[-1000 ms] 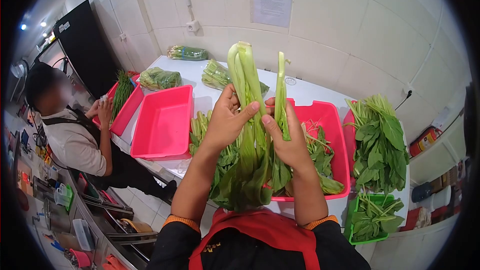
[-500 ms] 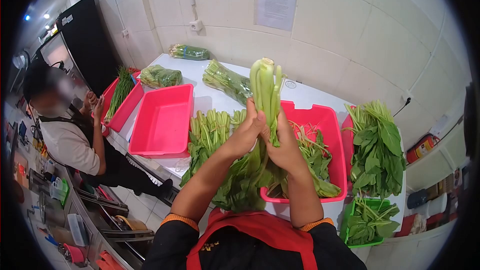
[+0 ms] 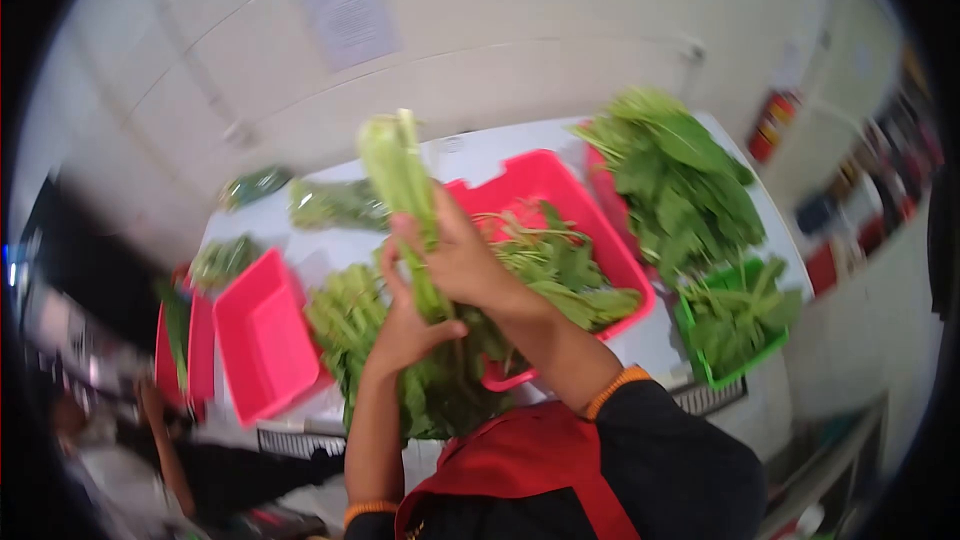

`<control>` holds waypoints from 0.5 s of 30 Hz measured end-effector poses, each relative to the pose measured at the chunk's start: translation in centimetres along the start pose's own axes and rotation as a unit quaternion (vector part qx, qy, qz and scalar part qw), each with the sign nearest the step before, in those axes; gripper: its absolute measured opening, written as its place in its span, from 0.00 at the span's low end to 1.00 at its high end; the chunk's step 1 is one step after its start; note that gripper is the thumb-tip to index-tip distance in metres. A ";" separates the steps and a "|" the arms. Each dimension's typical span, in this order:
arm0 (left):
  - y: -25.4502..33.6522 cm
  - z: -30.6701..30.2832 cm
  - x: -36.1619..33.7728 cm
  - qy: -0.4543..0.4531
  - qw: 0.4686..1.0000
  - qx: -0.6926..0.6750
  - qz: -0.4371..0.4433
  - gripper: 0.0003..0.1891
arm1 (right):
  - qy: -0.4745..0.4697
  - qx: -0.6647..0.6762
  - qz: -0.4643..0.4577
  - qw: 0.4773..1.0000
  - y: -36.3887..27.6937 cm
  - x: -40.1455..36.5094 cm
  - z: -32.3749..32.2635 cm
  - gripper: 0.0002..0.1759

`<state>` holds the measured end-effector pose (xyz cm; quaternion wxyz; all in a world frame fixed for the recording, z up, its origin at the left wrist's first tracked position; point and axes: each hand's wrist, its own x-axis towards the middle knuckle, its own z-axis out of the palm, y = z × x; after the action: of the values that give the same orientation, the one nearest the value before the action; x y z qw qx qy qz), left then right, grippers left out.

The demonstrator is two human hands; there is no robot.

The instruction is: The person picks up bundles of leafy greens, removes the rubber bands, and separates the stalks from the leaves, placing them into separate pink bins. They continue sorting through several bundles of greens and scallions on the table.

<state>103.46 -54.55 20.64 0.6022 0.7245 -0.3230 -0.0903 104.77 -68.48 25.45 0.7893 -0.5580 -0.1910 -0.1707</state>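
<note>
Gripping greens bunch: left hand, right hand, stems up.

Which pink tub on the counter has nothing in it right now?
The left pink tub, beside the held bunch of greens: its inside is bare. The right pink tub, behind the bunch, holds leafy stalks.

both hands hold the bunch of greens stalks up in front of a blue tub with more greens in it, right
No, the tub is pink, not blue. The head view shows left hand and right hand holding the bunch of greens stalks up before it, more greens inside.
</note>
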 end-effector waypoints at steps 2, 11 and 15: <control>-1.1 0.3 -0.5 -0.027 0.999 -0.033 -0.008 0.66 | 0.047 0.058 0.014 0.997 -3.6 0.1 -1.0 0.22; -1.5 -1.6 -6.1 -0.313 0.924 0.016 -0.219 0.46 | 0.168 -0.113 -0.049 0.978 -20.4 5.1 -13.0 0.20; -5.6 -4.1 -11.7 -0.202 0.947 -0.135 -0.212 0.41 | 0.260 -0.463 0.022 0.847 -29.1 11.9 -19.3 0.19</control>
<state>98.55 -44.14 13.43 0.5835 0.6549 -0.2616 -0.4028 103.19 -96.69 49.22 0.4634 -0.7982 0.1349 -0.3606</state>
